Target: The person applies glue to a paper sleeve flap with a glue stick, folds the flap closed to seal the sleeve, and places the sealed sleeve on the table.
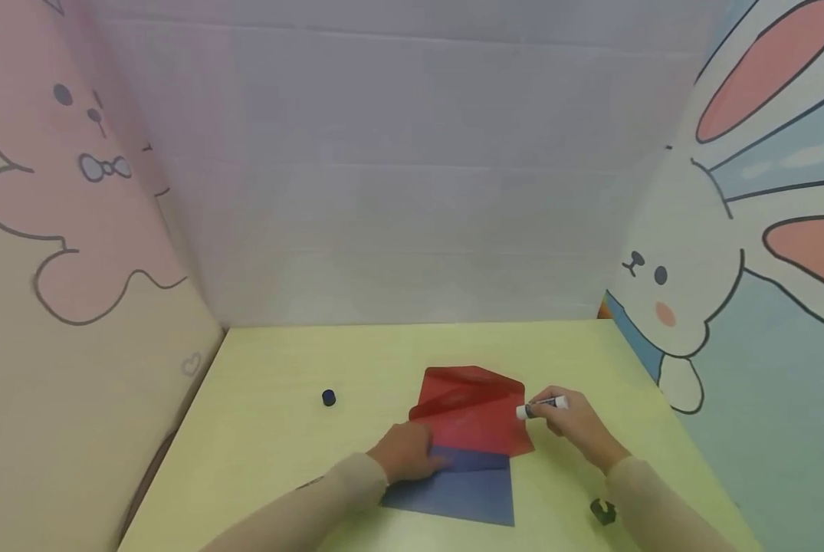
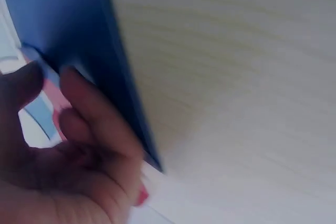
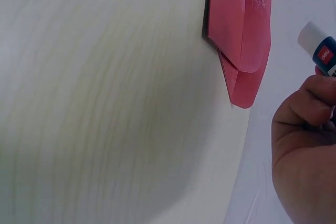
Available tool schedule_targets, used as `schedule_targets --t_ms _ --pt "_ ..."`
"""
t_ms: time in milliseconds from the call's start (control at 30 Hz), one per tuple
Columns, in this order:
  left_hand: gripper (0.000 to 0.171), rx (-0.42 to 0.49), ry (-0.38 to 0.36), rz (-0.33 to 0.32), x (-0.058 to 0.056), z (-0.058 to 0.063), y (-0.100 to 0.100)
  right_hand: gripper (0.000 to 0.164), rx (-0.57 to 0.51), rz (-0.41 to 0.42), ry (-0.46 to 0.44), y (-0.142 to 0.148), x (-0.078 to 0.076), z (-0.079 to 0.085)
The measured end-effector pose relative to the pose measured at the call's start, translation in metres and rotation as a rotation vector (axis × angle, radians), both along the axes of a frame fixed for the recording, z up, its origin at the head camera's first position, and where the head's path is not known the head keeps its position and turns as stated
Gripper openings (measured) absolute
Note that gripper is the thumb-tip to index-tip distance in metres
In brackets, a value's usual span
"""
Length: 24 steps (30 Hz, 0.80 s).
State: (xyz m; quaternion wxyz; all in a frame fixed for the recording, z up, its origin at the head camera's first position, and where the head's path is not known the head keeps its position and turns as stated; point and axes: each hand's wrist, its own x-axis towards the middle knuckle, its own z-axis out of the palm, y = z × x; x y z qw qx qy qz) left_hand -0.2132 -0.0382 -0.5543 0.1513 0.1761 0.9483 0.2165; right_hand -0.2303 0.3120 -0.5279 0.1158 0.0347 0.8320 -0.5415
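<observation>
My right hand point(image 1: 573, 425) grips a glue stick point(image 1: 543, 407) with white ends and a dark label, just right of a red folded paper point(image 1: 467, 429). In the right wrist view the glue stick point(image 3: 324, 51) points up and left, clear of the paper. That red paper looks like an envelope, with its far flap raised. Below it lies a blue folded paper point(image 1: 453, 494), its upper part against the red one. My left hand point(image 1: 406, 452) rests on the left side of both papers, fingers bent and thumb over the blue one. The left wrist view shows thumb and forefinger apart before the blue paper point(image 2: 68, 14).
A small dark cylindrical cap point(image 1: 329, 397) stands on the pale yellow table point(image 1: 274, 429), left of the papers. Near my right forearm lies a small dark green object point(image 1: 602, 511), of unclear kind. Upright panels with cartoon animals border the table, with a white sheet behind.
</observation>
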Motion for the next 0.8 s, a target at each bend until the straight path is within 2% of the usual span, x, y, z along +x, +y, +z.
schedule_targets --t_ms 100,167,267,333,433,500,567,633,667,700,800 --pt "0.063 -0.024 0.029 0.052 0.006 -0.005 0.017 0.027 0.014 -0.001 0.000 0.001 0.000 0.002" --pt "0.072 -0.082 0.086 0.085 0.011 -0.008 0.026 0.028 0.012 0.006 0.000 -0.001 -0.001 0.004" --pt "0.078 -0.163 0.173 0.139 0.017 -0.011 0.033 0.030 0.014 0.031 -0.002 -0.005 -0.001 0.005" --pt "0.080 -0.205 0.219 0.142 0.020 -0.011 0.033 0.030 0.018 0.031 -0.006 -0.008 0.000 0.006" --pt "0.078 -0.197 0.274 0.105 0.023 -0.009 0.030 0.030 0.034 0.024 -0.002 -0.008 0.003 0.007" --pt "0.075 -0.177 0.359 0.055 0.024 -0.017 0.025 0.030 0.041 0.019 0.003 -0.008 0.004 0.007" --pt "0.067 -0.142 0.404 0.012 0.026 -0.019 0.019 0.030 0.042 0.017 0.008 -0.006 0.004 0.007" --pt "0.058 -0.093 0.471 -0.035 0.024 -0.030 0.011 0.030 0.046 0.014 0.011 -0.005 0.004 0.007" --pt "0.052 -0.075 0.475 -0.051 0.024 -0.032 0.008 0.030 0.044 0.013 0.013 -0.004 0.004 0.006" --pt "0.046 -0.054 0.465 -0.066 0.024 -0.029 0.005 0.029 0.042 0.008 0.013 -0.003 0.004 0.006" --pt "0.027 0.010 0.467 -0.069 0.021 -0.035 0.000 0.028 0.034 -0.001 0.016 0.000 0.005 0.005"
